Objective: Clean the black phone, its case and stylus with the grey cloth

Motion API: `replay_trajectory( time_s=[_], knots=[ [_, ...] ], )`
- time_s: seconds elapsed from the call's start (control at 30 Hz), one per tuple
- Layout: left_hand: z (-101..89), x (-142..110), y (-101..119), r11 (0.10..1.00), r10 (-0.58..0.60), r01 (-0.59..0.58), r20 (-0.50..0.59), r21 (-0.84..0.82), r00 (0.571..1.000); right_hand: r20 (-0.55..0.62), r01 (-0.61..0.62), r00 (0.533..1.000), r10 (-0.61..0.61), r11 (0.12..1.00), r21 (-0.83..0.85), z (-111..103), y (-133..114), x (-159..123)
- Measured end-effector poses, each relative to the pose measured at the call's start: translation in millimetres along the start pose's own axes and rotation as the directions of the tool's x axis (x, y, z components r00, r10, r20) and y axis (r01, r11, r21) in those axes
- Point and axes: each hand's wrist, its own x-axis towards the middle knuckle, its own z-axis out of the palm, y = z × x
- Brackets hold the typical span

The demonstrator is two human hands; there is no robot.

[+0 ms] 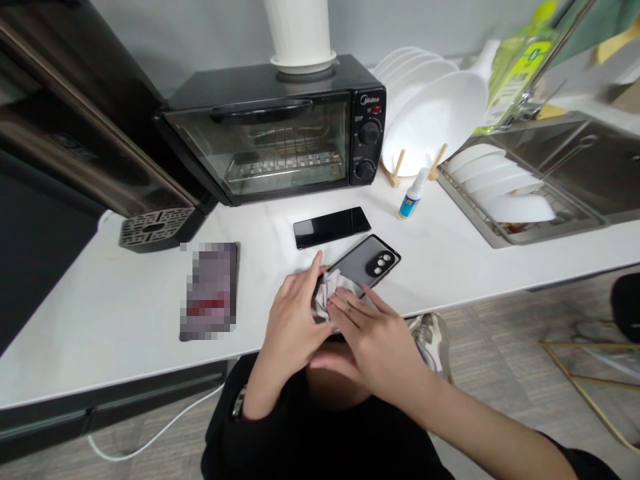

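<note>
My left hand (295, 320) and my right hand (370, 340) meet over a crumpled grey cloth (329, 297) on the white countertop (125, 320). The cloth covers the lower end of a smartphone in a dark case (365, 262), which has a triple camera bump and lies with its back up. Both hands grip the cloth, and my left fingertips reach the phone's edge. A second black smartphone (331, 227) lies face up just beyond, touched by neither hand. A small bottle with a white cap (413, 197) stands to the right of it.
A black Midea toaster oven (260, 133) stands behind the phones, with a dark appliance (95, 140) to its left. A pixelated flat rectangular item (207, 293) lies at the left. White plates stand in wooden and metal racks (500, 193) at the right, over a steel sink (565, 167).
</note>
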Motion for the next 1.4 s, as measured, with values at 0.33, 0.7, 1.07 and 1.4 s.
replay_trajectory(
  time_s=[0.33,0.7,1.07,1.4],
  knots=[
    [1.2,-1,2,1.0,-0.002,0.002,-0.015,-0.014,1.0,-0.102,-0.194,0.979,0.175,0.953,-0.233,-10,54,20],
    [0.6,-2,-1,1.0,0.005,-0.005,-0.013,0.004,1.0,-0.009,-0.069,0.998,0.069,0.996,-0.062,-17,34,-8],
    [1.7,1,-4,1.0,0.03,-0.03,-0.007,0.008,1.0,-0.063,-0.085,0.995,0.082,0.995,-0.058,17,4,21],
    [0.6,1,2,1.0,0.0,0.0,-0.015,-0.001,1.0,-0.059,-0.172,0.985,0.162,0.956,-0.238,-30,63,1]
  ],
)
